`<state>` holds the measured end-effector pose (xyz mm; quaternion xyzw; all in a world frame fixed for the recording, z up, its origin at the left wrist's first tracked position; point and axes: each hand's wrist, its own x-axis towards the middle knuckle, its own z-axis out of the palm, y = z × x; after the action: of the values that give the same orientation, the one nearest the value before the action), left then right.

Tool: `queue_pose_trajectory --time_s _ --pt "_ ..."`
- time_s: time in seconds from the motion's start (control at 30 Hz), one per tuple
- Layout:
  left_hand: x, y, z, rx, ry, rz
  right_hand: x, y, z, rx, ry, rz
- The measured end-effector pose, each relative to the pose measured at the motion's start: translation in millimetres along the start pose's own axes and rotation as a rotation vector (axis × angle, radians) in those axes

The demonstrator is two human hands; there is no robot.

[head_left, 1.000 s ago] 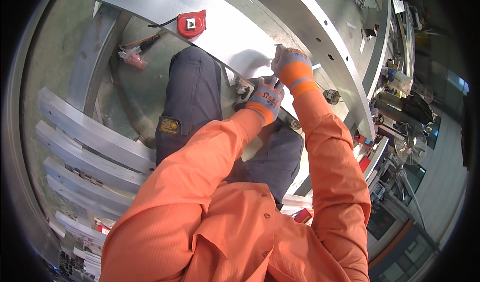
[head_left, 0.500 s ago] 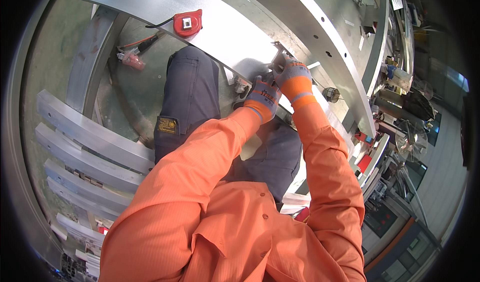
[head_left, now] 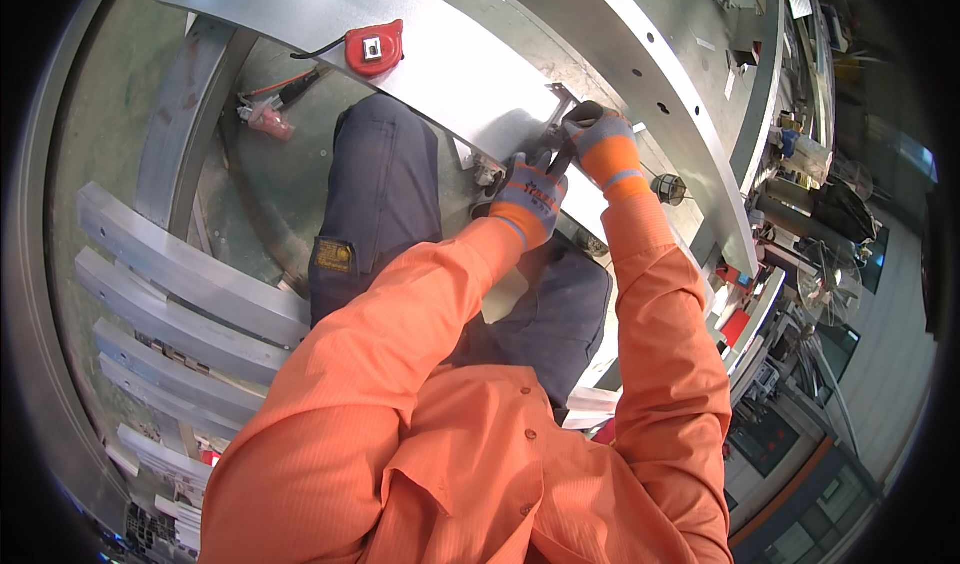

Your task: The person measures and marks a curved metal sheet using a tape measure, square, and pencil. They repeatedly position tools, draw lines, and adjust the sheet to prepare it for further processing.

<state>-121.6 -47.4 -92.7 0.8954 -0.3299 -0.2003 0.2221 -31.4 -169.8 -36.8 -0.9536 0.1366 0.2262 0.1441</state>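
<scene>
Both hands wear grey work gloves with orange cuffs, close together at the near edge of a broad flat metal bar [head_left: 300, 9]. My left hand [head_left: 530, 192] has its fingers drawn together at that edge; something dark shows at its fingertips, too small to name. My right hand [head_left: 598, 136] is curled closed just to the right and slightly farther away. Whatever its fingers grip is hidden by the glove. A small metal bracket [head_left: 558, 96] stands on the bar beside the right fingertips. A red tape measure [head_left: 375, 48] rests on the bar, farther left.
A long drilled metal beam [head_left: 640, 59] runs beyond the bar to the right. Several metal bars [head_left: 190, 254] lie stacked at the left. A tool with a pinkish clear part [head_left: 268, 120] lies on the floor. A small caged lamp [head_left: 668, 189] sits right of my right hand.
My right hand has shifted a little to the right, widening the gap from my left hand. The left hand stays nearly in place. The tape measure has not moved.
</scene>
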Motion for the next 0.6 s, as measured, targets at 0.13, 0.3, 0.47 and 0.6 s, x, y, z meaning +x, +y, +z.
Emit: queue_pose_trajectory --time_s 0.13,0.3,0.47,0.6 --pt "2 2 8 -0.033 0.043 -0.013 12 26 11 0.242 -0.015 -0.018" --pt "1 3 22 -0.003 0.138 -0.029 13 40 19 0.48 0.011 0.034" --pt "2 5 22 0.02 0.154 -0.026 7 52 21 0.637 0.048 0.057" --pt "5 3 16 -0.002 0.013 -0.049 0 32 15 0.473 0.041 0.013"
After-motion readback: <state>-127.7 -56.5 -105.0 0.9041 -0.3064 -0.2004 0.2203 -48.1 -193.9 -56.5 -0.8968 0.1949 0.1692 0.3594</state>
